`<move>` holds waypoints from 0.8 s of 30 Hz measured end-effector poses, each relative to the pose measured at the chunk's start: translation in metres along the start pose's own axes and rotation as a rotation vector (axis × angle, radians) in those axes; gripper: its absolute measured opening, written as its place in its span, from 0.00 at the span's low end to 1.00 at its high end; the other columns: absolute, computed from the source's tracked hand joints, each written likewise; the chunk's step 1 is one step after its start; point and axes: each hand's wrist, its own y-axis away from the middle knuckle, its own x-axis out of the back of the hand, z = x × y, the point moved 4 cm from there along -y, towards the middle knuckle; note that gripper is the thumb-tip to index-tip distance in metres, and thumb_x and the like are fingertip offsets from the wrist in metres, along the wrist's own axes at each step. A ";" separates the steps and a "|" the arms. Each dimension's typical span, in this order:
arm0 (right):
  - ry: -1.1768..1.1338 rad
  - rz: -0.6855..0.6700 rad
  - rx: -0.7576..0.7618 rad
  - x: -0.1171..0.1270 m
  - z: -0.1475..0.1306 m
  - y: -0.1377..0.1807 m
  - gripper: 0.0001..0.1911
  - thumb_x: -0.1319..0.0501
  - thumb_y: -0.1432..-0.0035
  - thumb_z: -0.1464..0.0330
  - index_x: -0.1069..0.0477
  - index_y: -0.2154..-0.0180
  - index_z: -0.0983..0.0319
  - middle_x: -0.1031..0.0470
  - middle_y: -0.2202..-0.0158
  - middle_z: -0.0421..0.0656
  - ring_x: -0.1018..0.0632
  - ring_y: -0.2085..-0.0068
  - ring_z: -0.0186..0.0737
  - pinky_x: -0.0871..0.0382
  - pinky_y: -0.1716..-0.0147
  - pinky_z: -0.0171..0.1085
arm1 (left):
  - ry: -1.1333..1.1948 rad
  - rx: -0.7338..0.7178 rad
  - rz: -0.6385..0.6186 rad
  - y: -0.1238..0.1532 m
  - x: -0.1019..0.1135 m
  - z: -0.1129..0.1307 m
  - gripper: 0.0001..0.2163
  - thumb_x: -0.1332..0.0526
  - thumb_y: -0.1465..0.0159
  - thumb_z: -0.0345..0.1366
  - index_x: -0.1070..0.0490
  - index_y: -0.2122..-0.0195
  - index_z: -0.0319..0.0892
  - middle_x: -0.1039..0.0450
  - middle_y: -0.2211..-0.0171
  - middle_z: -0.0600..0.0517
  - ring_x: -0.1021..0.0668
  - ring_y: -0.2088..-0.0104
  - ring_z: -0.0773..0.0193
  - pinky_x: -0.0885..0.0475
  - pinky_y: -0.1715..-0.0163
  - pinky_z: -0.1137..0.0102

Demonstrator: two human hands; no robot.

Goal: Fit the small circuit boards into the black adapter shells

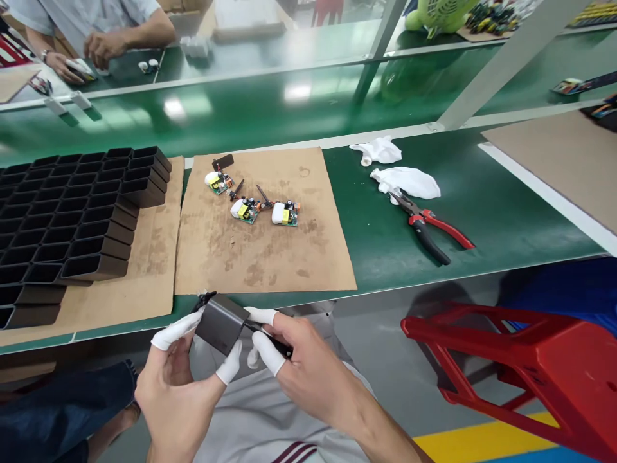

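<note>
My left hand grips a black power adapter case by its sides, with white finger cots on the thumb and fingertips. Metal-looking plug parts stick out at the case's far left end. My right hand, also in white finger cots, pinches a slim black piece that meets the case's right end; whether it is a cord or a tool I cannot tell. Both hands are over my lap, just in front of the bench edge. Beyond them, several small circuit boards lie on a cardboard sheet.
Rows of empty black cases stand at left. Red-and-black pliers and white finger cots lie on the green bench. A red stool stands at right. Across the bench, another person's hands work.
</note>
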 end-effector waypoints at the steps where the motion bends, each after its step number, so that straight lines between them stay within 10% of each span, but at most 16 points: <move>1: 0.020 0.009 -0.002 0.003 -0.002 0.002 0.12 0.40 0.23 0.68 0.17 0.49 0.58 0.15 0.64 0.40 0.17 0.61 0.41 0.24 0.59 0.38 | 0.019 0.035 -0.005 -0.002 0.000 0.000 0.28 0.15 0.51 0.28 0.14 0.48 0.45 0.11 0.53 0.50 0.11 0.55 0.61 0.13 0.46 0.72; 13: 0.155 0.277 0.261 0.032 -0.027 0.022 0.12 0.32 0.27 0.68 0.09 0.49 0.54 0.07 0.59 0.39 0.11 0.65 0.37 0.22 0.70 0.33 | 0.437 0.523 -0.156 -0.011 -0.003 -0.014 0.34 0.12 0.56 0.24 0.16 0.47 0.42 0.11 0.53 0.46 0.08 0.54 0.55 0.10 0.50 0.71; 24: 0.258 0.303 0.348 0.023 -0.050 0.017 0.12 0.32 0.27 0.73 0.10 0.51 0.56 0.06 0.57 0.35 0.07 0.58 0.33 0.18 0.57 0.28 | 0.410 0.491 -0.117 -0.005 0.000 -0.013 0.41 0.12 0.61 0.22 0.17 0.44 0.44 0.11 0.50 0.47 0.09 0.54 0.57 0.11 0.52 0.74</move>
